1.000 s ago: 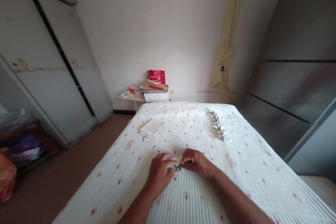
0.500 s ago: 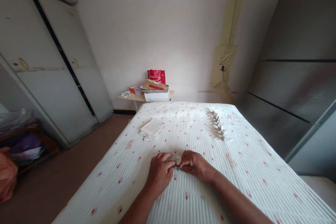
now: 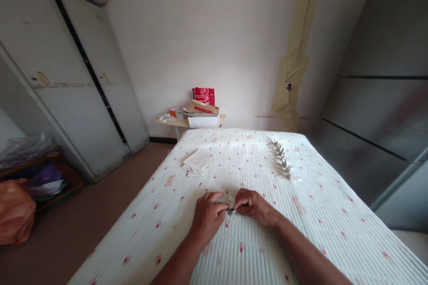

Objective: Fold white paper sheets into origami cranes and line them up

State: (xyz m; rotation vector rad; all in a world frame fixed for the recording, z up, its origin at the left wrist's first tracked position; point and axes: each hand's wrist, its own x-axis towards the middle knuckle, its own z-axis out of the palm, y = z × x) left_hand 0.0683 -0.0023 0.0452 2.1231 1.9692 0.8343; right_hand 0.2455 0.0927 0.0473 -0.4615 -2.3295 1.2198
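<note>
Close together over the near middle of the bed, both my hands pinch a small piece of folded paper (image 3: pixel 231 202). My left hand (image 3: pixel 209 214) grips its left side between thumb and fingers, and my right hand (image 3: pixel 256 207) has closed on the right side. The fingers cover most of the paper, so its exact shape cannot be made out. Further off to the left lies a loose stack of printed paper sheets (image 3: pixel 198 161). To the right, several folded paper cranes (image 3: pixel 281 160) stand in a row leading away from me.
A white quilted cover with red spots (image 3: pixel 254 249) spreads over the bed. Beyond its far edge, a small table (image 3: pixel 182 122) holds a white box (image 3: pixel 203 121), a red bag (image 3: pixel 203 95) and small white folded pieces (image 3: pixel 166 117). Cabinets (image 3: pixel 76 98) line the left.
The view has turned slightly left, so everything sits a little further right. Both hands stay on the paper, and the fingers of my right hand have shifted slightly on it.
</note>
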